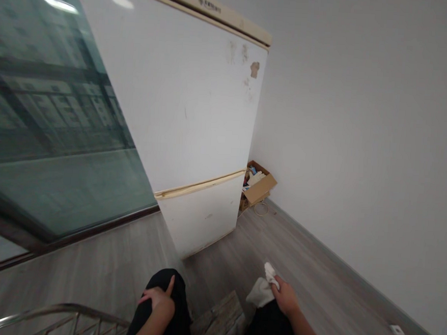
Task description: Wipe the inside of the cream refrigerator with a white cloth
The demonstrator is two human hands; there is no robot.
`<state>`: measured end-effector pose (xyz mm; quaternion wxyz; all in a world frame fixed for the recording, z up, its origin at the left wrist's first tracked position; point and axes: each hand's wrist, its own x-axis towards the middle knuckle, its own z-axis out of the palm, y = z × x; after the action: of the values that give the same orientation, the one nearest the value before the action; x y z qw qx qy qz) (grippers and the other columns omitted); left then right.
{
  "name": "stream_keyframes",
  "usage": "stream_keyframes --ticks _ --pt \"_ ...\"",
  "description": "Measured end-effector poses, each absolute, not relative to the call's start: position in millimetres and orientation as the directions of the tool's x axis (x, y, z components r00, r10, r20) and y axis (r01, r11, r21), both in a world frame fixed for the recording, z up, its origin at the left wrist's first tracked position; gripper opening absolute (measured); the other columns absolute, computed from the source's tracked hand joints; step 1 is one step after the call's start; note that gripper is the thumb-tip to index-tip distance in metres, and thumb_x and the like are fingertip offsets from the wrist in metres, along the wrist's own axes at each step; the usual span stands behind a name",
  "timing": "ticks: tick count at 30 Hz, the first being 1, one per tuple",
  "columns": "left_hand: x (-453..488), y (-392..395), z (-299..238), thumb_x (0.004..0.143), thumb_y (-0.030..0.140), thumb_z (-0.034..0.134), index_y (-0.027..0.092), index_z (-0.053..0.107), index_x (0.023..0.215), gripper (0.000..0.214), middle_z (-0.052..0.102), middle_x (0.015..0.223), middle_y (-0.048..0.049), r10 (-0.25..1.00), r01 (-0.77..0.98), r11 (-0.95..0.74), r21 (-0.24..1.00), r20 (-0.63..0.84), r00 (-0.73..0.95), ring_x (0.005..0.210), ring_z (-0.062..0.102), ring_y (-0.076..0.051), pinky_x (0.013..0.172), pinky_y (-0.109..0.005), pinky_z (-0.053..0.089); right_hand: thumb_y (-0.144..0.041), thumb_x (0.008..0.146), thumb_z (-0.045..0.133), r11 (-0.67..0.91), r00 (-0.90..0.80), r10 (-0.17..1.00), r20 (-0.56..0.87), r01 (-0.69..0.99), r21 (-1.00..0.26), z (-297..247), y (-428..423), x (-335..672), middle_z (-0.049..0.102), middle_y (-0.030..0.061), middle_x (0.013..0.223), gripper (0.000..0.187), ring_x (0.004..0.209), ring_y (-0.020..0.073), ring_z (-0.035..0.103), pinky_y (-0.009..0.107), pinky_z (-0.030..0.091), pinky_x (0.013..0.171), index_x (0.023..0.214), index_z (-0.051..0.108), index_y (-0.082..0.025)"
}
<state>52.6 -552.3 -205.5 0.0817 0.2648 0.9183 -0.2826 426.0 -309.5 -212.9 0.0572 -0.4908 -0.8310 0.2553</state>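
My left hand (pixel 158 298) rests on my left knee, which is in dark trousers (pixel 139 330). One finger is stretched out along the knee and the hand holds nothing. Near my right knee, my right hand (pixel 285 295) is closed around a white cloth (pixel 260 292). Part of the cloth sticks up past the fingers and the rest hangs over the knee. Ahead of both hands, apart from them, stands a white two-door refrigerator (pixel 197 99) with yellowed trim. Brown stains and a peeled patch (pixel 255 69) mark its upper door.
An open cardboard box (pixel 262 190) with mixed items sits behind the refrigerator, by a cable loop (pixel 261 209). A metal rack (pixel 71 310) is at lower left. Patterned material (pixel 220 320) lies between my legs. Glass panes (pixel 58 125) stand left, a wall (pixel 365 111) right.
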Motion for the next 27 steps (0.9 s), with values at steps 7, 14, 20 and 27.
stream_keyframes --ticks 7,14,20,27 --pt "52.7 -551.2 -199.9 0.061 0.041 0.075 0.024 -0.006 0.153 0.124 0.065 0.124 -0.0302 0.441 0.529 0.710 -0.466 -0.293 -0.849 0.116 0.056 -0.056 0.073 -0.069 0.047 -0.040 0.095 0.037 0.355 -0.520 0.825 -0.221 0.781 -0.514 -212.8 -306.9 426.2 0.072 0.0109 0.105 0.041 0.101 0.0249 0.067 0.030 0.042 0.083 0.119 0.065 -0.020" --pt "52.6 -550.5 -198.6 0.062 0.039 0.076 0.026 0.010 0.155 0.115 0.064 0.126 -0.0299 0.425 0.535 0.686 -0.493 -0.325 -0.845 0.119 0.055 -0.054 0.077 -0.068 0.046 -0.041 0.095 0.036 0.370 -0.524 0.827 -0.205 0.781 -0.504 -215.7 -306.8 426.9 0.072 0.0101 0.106 0.042 0.102 0.0249 0.067 0.030 0.043 0.084 0.118 0.064 -0.021" --pt "53.4 -550.4 -198.2 0.066 0.040 0.072 0.027 0.012 0.154 0.107 0.063 0.128 -0.0289 0.417 0.543 0.660 -0.518 -0.348 -0.839 0.121 0.054 -0.053 0.079 -0.069 0.045 -0.041 0.096 0.038 0.366 -0.519 0.830 -0.205 0.784 -0.501 -211.8 -308.0 426.3 0.073 0.0103 0.106 0.042 0.102 0.0244 0.068 0.029 0.044 0.083 0.122 0.064 -0.021" --pt "54.8 -550.6 -196.3 0.068 0.030 0.073 0.025 0.029 0.151 0.094 0.063 0.127 -0.0307 0.425 0.555 0.649 -0.520 -0.357 -0.832 0.119 0.056 -0.052 0.083 -0.067 0.043 -0.040 0.096 0.037 0.384 -0.527 0.827 -0.195 0.784 -0.488 -213.1 -307.4 425.3 0.072 0.0093 0.108 0.040 0.104 0.0236 0.067 0.028 0.044 0.084 0.119 0.065 -0.022"
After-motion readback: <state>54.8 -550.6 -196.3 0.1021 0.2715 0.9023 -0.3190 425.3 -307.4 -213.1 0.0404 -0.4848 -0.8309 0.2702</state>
